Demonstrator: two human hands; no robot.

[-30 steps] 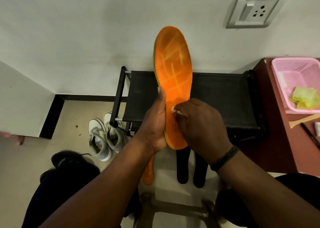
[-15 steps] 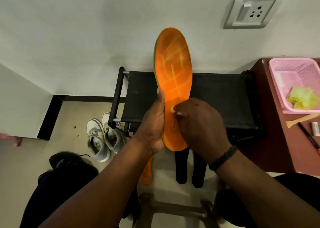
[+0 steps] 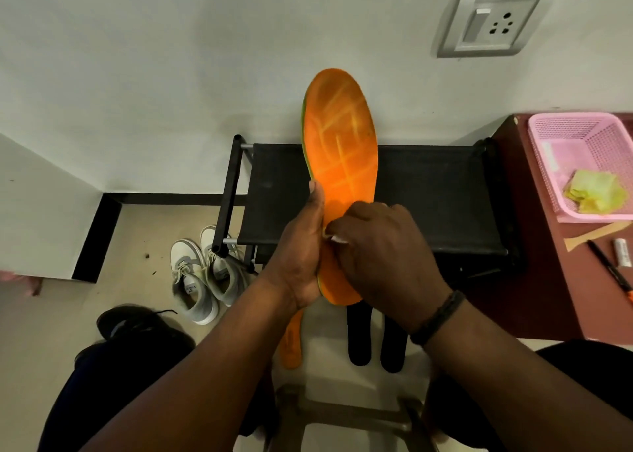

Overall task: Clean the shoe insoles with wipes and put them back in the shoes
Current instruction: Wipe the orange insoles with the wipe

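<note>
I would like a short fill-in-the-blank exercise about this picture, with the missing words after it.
1. The left hand holds an insole of ____ colour.
2. The right hand presses a ____ onto it.
3. The basket on the table is ____.
4. The grey shoes stand on the ____.

Missing words: orange; wipe; pink; floor

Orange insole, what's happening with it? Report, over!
Left hand grips orange insole upright. Right hand presses white wipe on its heel half. Nothing blocking.

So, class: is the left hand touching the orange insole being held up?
Touching. The head view shows the left hand wrapped round the left edge of the orange insole, thumb lying along that edge with no gap.
</note>
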